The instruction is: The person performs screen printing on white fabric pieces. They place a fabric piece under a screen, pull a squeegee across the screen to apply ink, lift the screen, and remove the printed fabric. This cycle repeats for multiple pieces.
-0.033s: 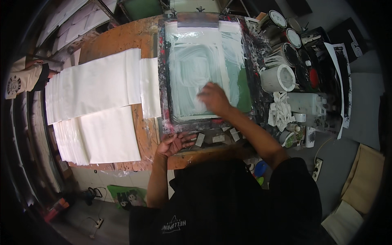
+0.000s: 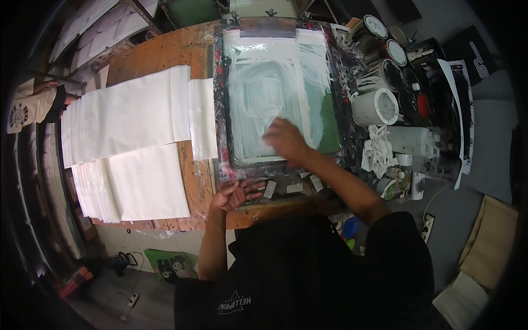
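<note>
A screen printing frame (image 2: 223, 110) lies on the table in front of me, its dark border spotted with paint. White ink is smeared in loops over its green mesh (image 2: 330, 124). My right hand (image 2: 289, 144) is over the lower middle of the mesh, fingers curled down and blurred; something whitish shows at the fingertips, too unclear to name. At the near left corner of the frame, my left hand (image 2: 237, 193) rests palm up with its fingers apart and nothing in it.
Stacks of white plastic bags (image 2: 129, 115) cover the wooden table (image 2: 154, 55) at left. On the right stand paint cans (image 2: 388, 74), a white bucket (image 2: 377, 107), crumpled white rags (image 2: 378, 148) and a clear plastic container (image 2: 412, 140). Another person (image 2: 36, 107) is at far left.
My right hand has shifted slightly toward me and to the left over the mesh. The left hand stays in place.
</note>
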`<act>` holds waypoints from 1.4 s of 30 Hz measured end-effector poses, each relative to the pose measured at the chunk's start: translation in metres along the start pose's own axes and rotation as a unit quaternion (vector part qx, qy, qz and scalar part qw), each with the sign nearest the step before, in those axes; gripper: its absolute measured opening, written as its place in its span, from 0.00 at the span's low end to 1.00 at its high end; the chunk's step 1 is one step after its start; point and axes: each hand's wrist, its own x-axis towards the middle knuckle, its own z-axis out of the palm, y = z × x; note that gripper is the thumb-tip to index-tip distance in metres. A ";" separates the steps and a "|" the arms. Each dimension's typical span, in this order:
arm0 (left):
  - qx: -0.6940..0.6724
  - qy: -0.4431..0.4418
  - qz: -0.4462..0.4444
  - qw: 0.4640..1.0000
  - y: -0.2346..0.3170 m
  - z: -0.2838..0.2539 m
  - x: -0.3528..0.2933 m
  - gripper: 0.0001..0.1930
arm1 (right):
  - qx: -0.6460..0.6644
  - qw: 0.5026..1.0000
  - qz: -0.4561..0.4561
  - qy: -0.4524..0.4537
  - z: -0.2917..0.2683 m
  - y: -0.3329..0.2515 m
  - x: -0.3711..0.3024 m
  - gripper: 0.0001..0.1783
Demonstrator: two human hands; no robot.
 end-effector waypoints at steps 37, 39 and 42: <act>-0.006 0.000 -0.001 1.000 0.003 0.007 0.000 0.27 | -0.036 0.992 0.094 -0.081 -0.026 -0.001 -0.013 0.06; 0.006 -0.003 -0.007 1.000 0.002 0.005 -0.002 0.29 | -0.032 0.984 0.037 -0.171 -0.040 -0.017 -0.009 0.08; 0.032 -0.004 -0.011 0.999 0.001 0.002 0.000 0.32 | -0.065 0.986 0.119 -0.096 -0.041 0.008 -0.005 0.08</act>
